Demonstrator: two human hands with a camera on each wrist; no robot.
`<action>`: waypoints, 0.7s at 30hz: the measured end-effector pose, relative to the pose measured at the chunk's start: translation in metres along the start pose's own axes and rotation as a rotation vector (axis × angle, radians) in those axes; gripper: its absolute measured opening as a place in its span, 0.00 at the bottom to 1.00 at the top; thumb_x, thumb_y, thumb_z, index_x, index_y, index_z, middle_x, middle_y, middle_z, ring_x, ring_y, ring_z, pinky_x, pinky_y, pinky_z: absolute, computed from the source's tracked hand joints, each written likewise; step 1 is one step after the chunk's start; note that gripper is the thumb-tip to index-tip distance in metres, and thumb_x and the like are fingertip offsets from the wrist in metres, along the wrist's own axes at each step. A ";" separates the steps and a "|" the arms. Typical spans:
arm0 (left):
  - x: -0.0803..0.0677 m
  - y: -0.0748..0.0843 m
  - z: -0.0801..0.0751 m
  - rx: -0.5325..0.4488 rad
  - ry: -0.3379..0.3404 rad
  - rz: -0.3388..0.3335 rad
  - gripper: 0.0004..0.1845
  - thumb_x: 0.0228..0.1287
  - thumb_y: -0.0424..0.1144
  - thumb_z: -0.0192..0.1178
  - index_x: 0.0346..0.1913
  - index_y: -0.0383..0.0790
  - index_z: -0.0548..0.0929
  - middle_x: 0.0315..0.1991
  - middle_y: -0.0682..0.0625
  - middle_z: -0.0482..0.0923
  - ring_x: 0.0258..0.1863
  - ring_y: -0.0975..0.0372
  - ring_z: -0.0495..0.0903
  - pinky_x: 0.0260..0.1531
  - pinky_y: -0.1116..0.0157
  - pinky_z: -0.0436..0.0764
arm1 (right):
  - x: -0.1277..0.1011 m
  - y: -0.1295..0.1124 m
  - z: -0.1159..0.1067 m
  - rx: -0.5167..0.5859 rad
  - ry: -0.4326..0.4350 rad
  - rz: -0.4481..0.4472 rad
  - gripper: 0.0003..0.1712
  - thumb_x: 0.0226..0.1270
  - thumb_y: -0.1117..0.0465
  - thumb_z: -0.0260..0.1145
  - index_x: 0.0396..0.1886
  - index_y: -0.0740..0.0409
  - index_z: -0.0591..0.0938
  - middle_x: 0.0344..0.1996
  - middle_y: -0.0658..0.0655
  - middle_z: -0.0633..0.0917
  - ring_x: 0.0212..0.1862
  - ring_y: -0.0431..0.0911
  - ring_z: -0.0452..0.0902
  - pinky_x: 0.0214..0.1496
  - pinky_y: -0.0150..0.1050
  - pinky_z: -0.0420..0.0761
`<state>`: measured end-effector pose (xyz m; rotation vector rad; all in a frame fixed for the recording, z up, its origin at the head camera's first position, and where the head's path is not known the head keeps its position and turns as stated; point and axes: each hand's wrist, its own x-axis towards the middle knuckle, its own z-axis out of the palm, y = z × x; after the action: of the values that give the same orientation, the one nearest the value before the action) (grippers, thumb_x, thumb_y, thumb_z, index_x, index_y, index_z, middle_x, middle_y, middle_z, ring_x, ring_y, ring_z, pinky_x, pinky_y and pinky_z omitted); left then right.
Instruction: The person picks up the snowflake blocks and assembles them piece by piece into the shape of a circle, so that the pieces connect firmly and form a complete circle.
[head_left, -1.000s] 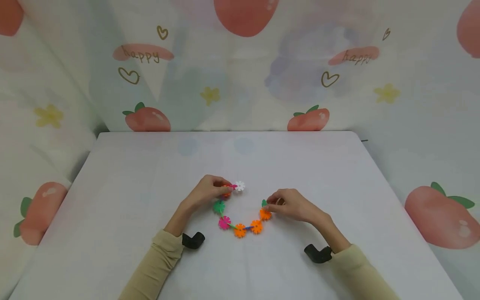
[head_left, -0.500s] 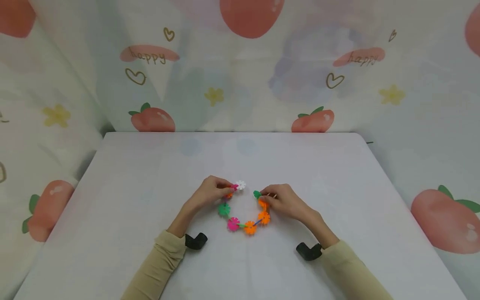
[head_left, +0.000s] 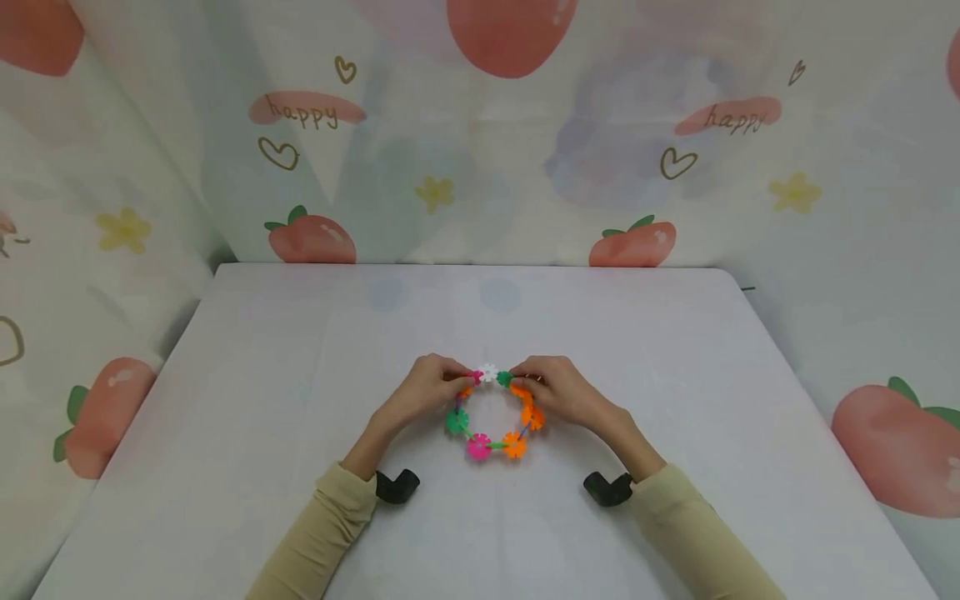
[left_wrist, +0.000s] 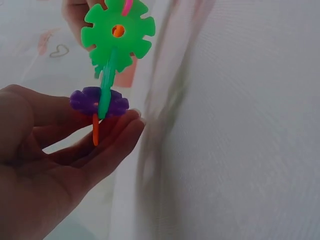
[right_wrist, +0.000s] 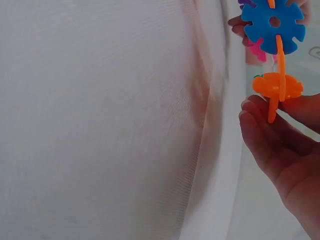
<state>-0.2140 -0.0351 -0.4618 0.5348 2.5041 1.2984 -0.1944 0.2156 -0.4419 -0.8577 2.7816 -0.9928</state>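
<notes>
A chain of interlocking plastic snowflake discs (head_left: 479, 447) forms a ring between the two hands in the head view. My left hand (head_left: 427, 387) pinches it at the upper left, by a pink disc linked to the white disc (head_left: 488, 372). On the other side, my right hand (head_left: 566, 387) pinches the chain near a green disc (head_left: 505, 378), which meets the white one's edge. The left wrist view shows a purple disc (left_wrist: 95, 101) by the fingers, below a larger-looking green disc (left_wrist: 118, 31). In the right wrist view, an orange disc (right_wrist: 272, 85) sits at the fingertips beneath a blue disc (right_wrist: 274, 22).
A white cloth covers the table (head_left: 300, 333). Fruit-patterned fabric (head_left: 495, 167) hangs behind and at both sides. Black bent pieces, one on the left (head_left: 397, 486) and one on the right (head_left: 608, 488), stick out at the wrists.
My right hand has moved left and away from the body, carrying the chain's green end up to the white disc. The open curve has become a ring. The left hand has barely shifted.
</notes>
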 end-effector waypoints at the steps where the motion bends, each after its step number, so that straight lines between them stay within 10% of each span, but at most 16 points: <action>1: 0.000 0.001 0.001 0.019 0.003 0.015 0.09 0.71 0.35 0.65 0.46 0.34 0.91 0.42 0.46 0.90 0.38 0.61 0.81 0.40 0.68 0.81 | 0.000 0.000 0.000 0.000 0.000 -0.008 0.10 0.71 0.69 0.66 0.47 0.64 0.90 0.39 0.55 0.91 0.36 0.43 0.80 0.41 0.36 0.82; 21: -0.002 0.000 0.009 0.106 0.105 0.230 0.06 0.67 0.26 0.65 0.40 0.27 0.91 0.33 0.42 0.88 0.29 0.59 0.80 0.29 0.72 0.78 | 0.010 0.006 0.012 -0.021 0.019 -0.150 0.11 0.69 0.78 0.62 0.44 0.71 0.89 0.41 0.61 0.90 0.45 0.54 0.87 0.51 0.48 0.87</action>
<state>-0.2083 -0.0296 -0.4671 0.8210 2.6736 1.3068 -0.2024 0.2071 -0.4538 -1.0785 2.7829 -0.9990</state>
